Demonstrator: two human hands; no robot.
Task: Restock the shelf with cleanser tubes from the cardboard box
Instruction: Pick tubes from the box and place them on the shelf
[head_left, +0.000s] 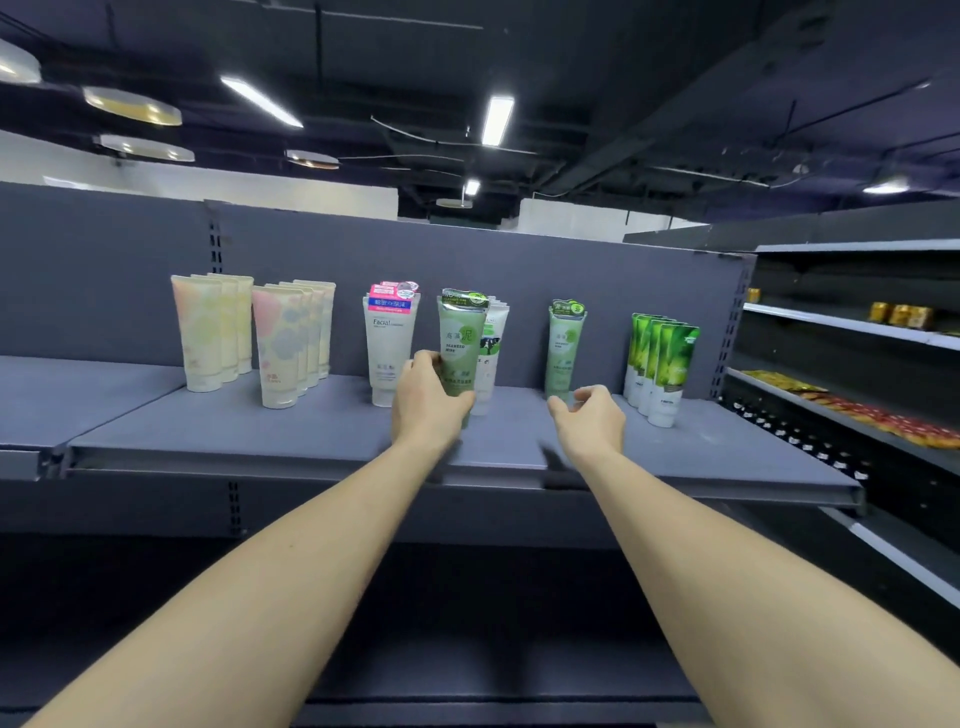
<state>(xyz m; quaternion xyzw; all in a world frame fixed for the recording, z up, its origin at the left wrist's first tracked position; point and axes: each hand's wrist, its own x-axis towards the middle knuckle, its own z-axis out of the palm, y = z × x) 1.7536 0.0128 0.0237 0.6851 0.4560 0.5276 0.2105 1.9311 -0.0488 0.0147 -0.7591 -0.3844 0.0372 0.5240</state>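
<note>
Head view: a grey shelf (291, 441) runs across the middle of the frame, its tubes standing cap-down in short files front to back, so that each label faces the aisle.

The left hand (428, 402), just left of centre, has its fingers and thumb curled round the lower half of a green tube (462, 345). It holds the tube upright with the cap close to the shelf, though I cannot tell whether the cap touches. The low grip probably keeps the label clear and lets the tube be stood on its cap.

At 3 o'clock from that hand, the right hand (589, 421) holds nothing; its fingers are loosely bent and apart. It hovers just in front of a second green tube (566, 348) standing alone, perhaps to steady it.

Just behind the held tube, at its 2 o'clock, stand white tubes (493, 338). A white-and-pink tube (389, 343) stands at 9 o'clock from it, and pastel tubes (249, 332) farther out the same way. Leaf-green tubes (662, 364) stand at 3 o'clock from the right hand.

The cardboard box is not in view. Judging by the matching labels, the held tube likely belongs with the lone one.
</note>
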